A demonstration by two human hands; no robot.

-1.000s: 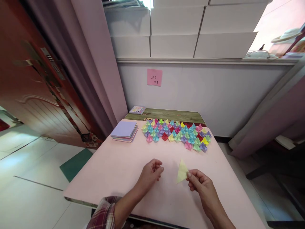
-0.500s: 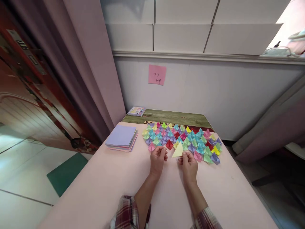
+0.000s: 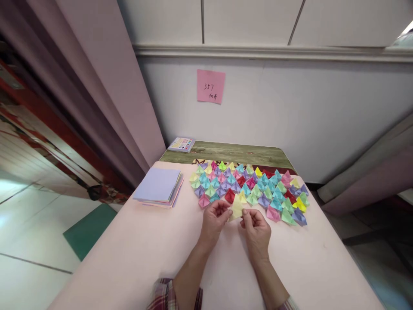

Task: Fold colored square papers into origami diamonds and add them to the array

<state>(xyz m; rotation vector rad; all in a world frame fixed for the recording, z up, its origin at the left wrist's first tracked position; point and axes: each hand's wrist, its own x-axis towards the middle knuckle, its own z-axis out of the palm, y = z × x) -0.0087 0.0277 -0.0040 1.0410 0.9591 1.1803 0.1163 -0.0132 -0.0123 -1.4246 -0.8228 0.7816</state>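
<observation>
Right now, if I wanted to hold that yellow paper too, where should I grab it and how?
Probably pinch the yellow paper by its pointed tip, coming from above. That tip sticks out free, while the left hand and right hand hold it lower down, one at each side. It looks thin, and folded paper shapes lie just beyond, so a gentle two-finger pinch should suit.

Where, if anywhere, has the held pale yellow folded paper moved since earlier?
Yes: relative to the multicoloured paper pieces, the held paper moved up-left in view.
</observation>
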